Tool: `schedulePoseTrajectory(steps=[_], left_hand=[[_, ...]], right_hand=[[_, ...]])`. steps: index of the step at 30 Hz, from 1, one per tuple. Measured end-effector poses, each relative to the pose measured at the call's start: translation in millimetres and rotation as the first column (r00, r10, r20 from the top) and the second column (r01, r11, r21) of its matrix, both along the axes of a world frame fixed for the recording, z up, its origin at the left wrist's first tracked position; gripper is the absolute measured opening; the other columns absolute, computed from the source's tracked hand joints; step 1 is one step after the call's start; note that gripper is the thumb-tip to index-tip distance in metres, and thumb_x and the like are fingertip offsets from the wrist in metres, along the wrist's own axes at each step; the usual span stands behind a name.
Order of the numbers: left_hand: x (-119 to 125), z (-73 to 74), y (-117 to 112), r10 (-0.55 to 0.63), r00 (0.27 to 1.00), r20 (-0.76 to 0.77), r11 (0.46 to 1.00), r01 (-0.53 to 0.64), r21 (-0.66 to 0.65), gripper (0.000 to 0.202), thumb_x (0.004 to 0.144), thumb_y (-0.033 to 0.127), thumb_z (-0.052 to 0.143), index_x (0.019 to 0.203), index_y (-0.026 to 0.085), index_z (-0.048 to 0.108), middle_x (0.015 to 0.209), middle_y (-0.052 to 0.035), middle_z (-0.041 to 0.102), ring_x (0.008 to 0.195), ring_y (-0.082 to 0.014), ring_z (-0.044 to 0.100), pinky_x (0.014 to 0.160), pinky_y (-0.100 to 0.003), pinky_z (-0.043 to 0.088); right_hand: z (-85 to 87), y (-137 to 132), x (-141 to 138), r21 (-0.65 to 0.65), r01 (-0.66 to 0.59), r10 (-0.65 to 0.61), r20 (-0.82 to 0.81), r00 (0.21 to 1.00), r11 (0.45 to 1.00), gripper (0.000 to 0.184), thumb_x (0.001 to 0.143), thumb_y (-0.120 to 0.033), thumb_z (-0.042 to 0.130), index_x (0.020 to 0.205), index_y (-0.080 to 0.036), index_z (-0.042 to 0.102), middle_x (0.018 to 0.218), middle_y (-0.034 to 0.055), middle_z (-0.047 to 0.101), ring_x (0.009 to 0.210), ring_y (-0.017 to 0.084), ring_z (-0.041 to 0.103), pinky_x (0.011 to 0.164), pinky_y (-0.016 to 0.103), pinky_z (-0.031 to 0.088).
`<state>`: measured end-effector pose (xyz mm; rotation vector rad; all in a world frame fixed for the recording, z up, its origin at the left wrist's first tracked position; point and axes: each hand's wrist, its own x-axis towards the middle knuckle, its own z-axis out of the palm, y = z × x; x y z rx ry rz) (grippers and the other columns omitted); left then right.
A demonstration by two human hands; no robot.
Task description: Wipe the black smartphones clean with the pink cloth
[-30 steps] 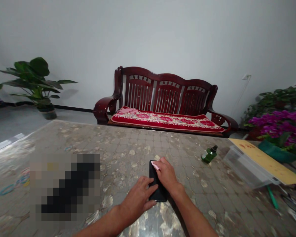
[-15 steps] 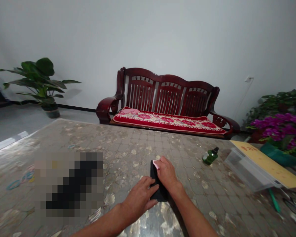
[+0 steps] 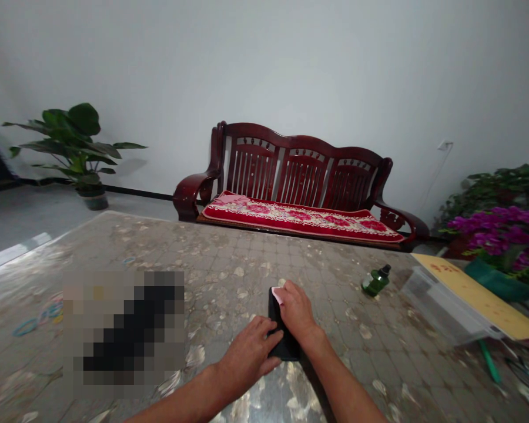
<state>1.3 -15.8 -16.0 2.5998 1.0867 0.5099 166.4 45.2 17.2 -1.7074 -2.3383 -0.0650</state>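
Lower centre: one black phone [image 3: 284, 350], left hand [image 3: 247, 355] flat on it, right hand [image 3: 297, 314] holding one pink cloth [image 3: 277, 295] against it. Patterned table [image 3: 229, 258]; white wall [image 3: 264, 59] behind.

Pixelated patch [image 3: 123, 329] left, phone [image 3: 285, 350] mostly covered, flowers [image 3: 502, 232] cut rt.

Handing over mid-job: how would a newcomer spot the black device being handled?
On the beige patterned table, near its front middle, lies a flat black rectangular phone. The left hand rests on its near end; the right hand holds a small pink pad at its far corner. Unlike the small green bottle to its right, it is hand-covered.
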Motion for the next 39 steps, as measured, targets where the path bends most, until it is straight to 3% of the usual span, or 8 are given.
schedulePoseTrajectory(steps=[7,14,19,25,31,37,39], left_hand=[[-0.3,-7.6,0.3,0.01,1.0,0.027,0.999,-0.011,0.037,0.045,0.083,0.027,0.075,0.126,0.022,0.063,0.125,-0.0118,0.063,0.114,-0.0318,0.057,0.101,-0.048,0.05],[-0.9,-4.4,-0.4,0.005,1.0,0.004,0.999,-0.006,0.039,0.046,0.082,0.026,0.076,0.126,0.022,0.062,0.126,-0.0109,0.063,0.113,-0.0309,0.057,0.101,-0.047,0.05],[-1.1,-8.2,-0.6,0.011,1.0,0.012,0.999,-0.012,0.052,0.047,0.083,0.026,0.076,0.127,0.02,0.062,0.127,-0.0117,0.062,0.113,-0.0302,0.057,0.1,-0.047,0.051],[-1.3,-7.4,-1.1,0.005,1.0,0.028,0.999,-0.007,0.053,0.048,0.081,0.025,0.078,0.126,0.019,0.063,0.126,-0.0122,0.063,0.115,-0.0308,0.057,0.101,-0.047,0.05],[-1.1,-3.7,-1.4,0.006,1.0,0.02,0.999,-0.007,0.043,0.05,0.079,0.023,0.079,0.126,0.018,0.063,0.127,-0.013,0.063,0.114,-0.0307,0.057,0.1,-0.046,0.051],[-0.9,-1.0,-1.6,0.001,1.0,0.01,0.999,-0.002,0.04,0.05,0.078,0.022,0.08,0.125,0.015,0.064,0.126,-0.0142,0.063,0.114,-0.0319,0.057,0.101,-0.047,0.051],[-1.1,0.2,-1.9,0.003,1.0,0.002,0.999,-0.003,0.035,0.05,0.078,0.022,0.08,0.125,0.016,0.064,0.126,-0.0138,0.063,0.114,-0.0315,0.057,0.101,-0.047,0.051]], right_hand=[[-1.6,-1.4,26.3,0.021,0.099,-0.099,0.007,0.995,0.995,0.04,0.085,0.0,0.047,0.1,-0.024,0.075,0.094,0.0074,0.066,0.09,0.021,0.061,0.079,0.029,0.043],[-6.1,-5.0,24.2,0.008,-0.009,0.009,-0.049,0.999,1.0,0.043,0.087,-0.001,0.046,0.107,-0.025,0.074,0.095,0.0053,0.066,0.093,0.019,0.061,0.082,0.026,0.043],[-0.4,-5.4,28.7,-0.039,0.123,-0.125,-0.035,0.992,0.992,0.044,0.083,0.001,0.049,0.108,-0.024,0.075,0.098,0.0065,0.066,0.094,0.02,0.061,0.084,0.026,0.043],[-1.2,-10.2,26.5,-0.047,-0.015,0.011,-0.08,0.997,0.999,0.037,0.09,-0.005,0.049,0.108,-0.025,0.075,0.093,0.0049,0.066,0.092,0.019,0.062,0.081,0.025,0.043],[1.5,-2.3,32.0,-0.05,0.116,-0.118,-0.035,0.992,0.992,0.036,0.09,-0.004,0.05,0.107,-0.022,0.075,0.094,0.0074,0.066,0.091,0.02,0.062,0.079,0.026,0.042],[-6.4,-7.3,28.2,-0.01,-0.054,0.053,-0.079,0.996,0.999,0.032,0.092,-0.008,0.048,0.102,-0.024,0.075,0.09,0.005,0.064,0.087,0.019,0.061,0.075,0.026,0.042],[-8.1,-6.7,29.5,0.005,-0.041,0.042,-0.097,0.994,0.999,0.034,0.092,-0.008,0.048,0.104,-0.025,0.075,0.09,0.0049,0.064,0.087,0.019,0.061,0.076,0.026,0.042]])
